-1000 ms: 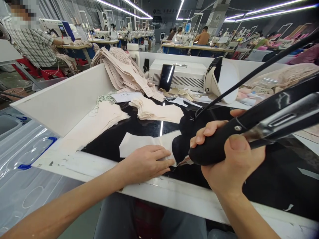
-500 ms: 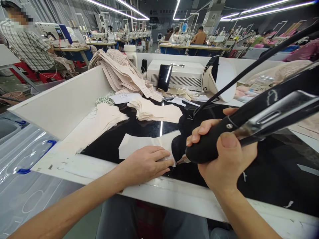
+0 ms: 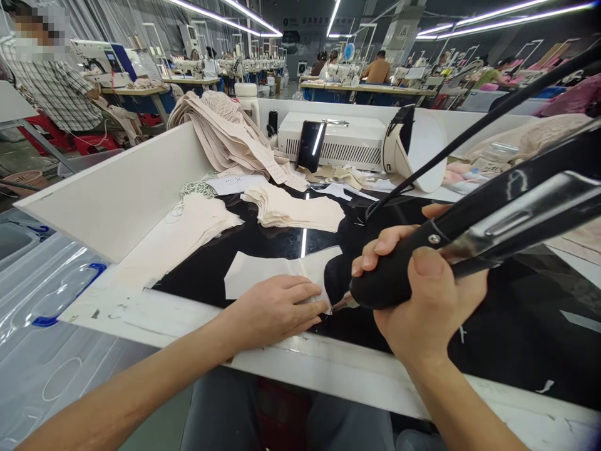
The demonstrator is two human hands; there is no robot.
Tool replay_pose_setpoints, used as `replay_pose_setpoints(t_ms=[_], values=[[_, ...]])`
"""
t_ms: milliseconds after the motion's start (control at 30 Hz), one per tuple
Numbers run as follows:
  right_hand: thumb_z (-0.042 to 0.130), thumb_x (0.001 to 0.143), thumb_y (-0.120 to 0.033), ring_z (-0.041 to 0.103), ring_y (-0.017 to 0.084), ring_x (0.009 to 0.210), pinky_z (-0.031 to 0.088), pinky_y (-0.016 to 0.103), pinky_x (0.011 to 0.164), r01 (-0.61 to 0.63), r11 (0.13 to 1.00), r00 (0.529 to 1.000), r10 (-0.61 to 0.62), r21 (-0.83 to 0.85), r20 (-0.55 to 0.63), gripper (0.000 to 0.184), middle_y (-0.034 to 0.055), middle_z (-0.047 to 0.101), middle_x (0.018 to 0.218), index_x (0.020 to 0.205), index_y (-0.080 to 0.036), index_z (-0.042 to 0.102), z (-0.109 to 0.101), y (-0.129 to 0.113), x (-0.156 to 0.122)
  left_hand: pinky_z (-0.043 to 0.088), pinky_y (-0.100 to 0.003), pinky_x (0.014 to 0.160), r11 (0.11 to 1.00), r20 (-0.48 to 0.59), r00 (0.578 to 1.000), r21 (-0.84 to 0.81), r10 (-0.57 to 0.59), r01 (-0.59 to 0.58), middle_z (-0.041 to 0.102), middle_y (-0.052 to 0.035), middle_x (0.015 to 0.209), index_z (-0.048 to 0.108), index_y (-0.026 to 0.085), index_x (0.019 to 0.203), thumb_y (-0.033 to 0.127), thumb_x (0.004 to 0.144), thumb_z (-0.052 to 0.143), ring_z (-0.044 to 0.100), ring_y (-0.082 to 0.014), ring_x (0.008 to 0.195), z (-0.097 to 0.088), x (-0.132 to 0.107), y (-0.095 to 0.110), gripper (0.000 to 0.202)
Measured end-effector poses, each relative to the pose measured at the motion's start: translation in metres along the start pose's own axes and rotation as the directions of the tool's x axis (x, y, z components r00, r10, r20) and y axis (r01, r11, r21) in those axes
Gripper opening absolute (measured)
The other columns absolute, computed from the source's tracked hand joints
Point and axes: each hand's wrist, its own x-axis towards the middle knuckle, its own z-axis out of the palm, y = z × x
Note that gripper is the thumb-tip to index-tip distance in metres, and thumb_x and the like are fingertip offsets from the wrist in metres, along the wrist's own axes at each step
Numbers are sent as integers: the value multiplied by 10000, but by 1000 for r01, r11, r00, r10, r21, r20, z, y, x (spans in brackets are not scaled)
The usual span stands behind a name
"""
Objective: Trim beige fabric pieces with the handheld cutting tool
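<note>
White fabric panel is laid flat on the glossy black tabletop, near the front edge, and its right end is covered by the left hand, which is placed palm down with fingers outstretched side by side. Just to the right, a black-handled tool is gripped by the right hand, with fingers wrapped around it and thumb pressed along its side. Its metal tip is held at the panel's lower right corner; whether they touch cannot be told. Behind the panel, a stack of cream fabric panels is set, and to the left more cream pieces are piled. Farther back, a smartphone is propped before a white vented box, beside heaped beige fabric strips. Beyond the table, a person in a checked shirt is seated near a sewing machine.
</note>
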Motion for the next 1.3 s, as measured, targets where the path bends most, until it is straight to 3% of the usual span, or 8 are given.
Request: replay_pose_setpoints(t_ms=[267, 500, 867, 1067, 1200, 1300], values=[[950, 811, -425, 636, 167, 522, 523, 312, 468, 4, 999, 1000, -3, 51, -14, 450, -68, 707, 746, 1154, -292, 691, 2, 0, -1, 625, -348, 1155, 1000, -37, 999, 18, 1, 0, 807, -132, 1259, 749, 149, 1304, 265, 1214, 514, 785, -213, 1176, -1, 1, 0, 277], [933, 837, -420, 640, 167, 518, 561, 328, 480, -4, 999, 1000, 3, 32, 22, 440, -72, 711, 746, 1175, -294, 681, 2, 1, -2, 648, -354, 1096, 1000, -73, 997, -14, 6, -7, 820, -134, 1213, 759, 111, 1279, 236, 1209, 521, 795, -221, 1127, -3, 6, 1, 278], [953, 835, -422, 648, 157, 525, 583, 306, 474, 1, 998, 1000, -3, 63, 30, 454, -65, 711, 759, 1181, -285, 692, 1, 1, -4, 637, -348, 1136, 1000, -34, 999, -11, 0, 0, 820, -138, 1244, 754, 125, 1302, 244, 1208, 528, 793, -216, 1163, -2, 3, 0, 272], [918, 902, -401, 664, 145, 550, 595, 288, 506, -8, 999, 998, 5, 37, 65, 351, -67, 723, 758, 1151, -286, 700, 1, 2, -6, 636, -365, 1137, 997, -6, 1000, -68, -26, 26, 822, -124, 1247, 754, 131, 1313, 228, 1196, 560, 792, -225, 1170, -2, 3, 0, 246], [951, 868, -442, 675, 153, 569, 604, 300, 521, 7, 999, 995, -11, 39, 100, 405, -63, 737, 776, 1138, -285, 694, -8, -2, 5, 647, -349, 1069, 984, -10, 1000, -174, -29, 26, 841, -106, 1165, 768, 114, 1274, 231, 1206, 549, 800, -218, 1082, -12, -2, 4, 257], [985, 829, -483, 710, 174, 628, 637, 337, 606, 70, 995, 995, -64, -77, 79, 463, -42, 766, 818, 1125, -287, 688, -22, -4, 22, 644, -322, 1032, 965, 46, 998, -256, -44, 55, 852, -88, 1139, 764, 136, 1306, 262, 1214, 547, 806, -208, 1076, -26, -9, 9, 267]])
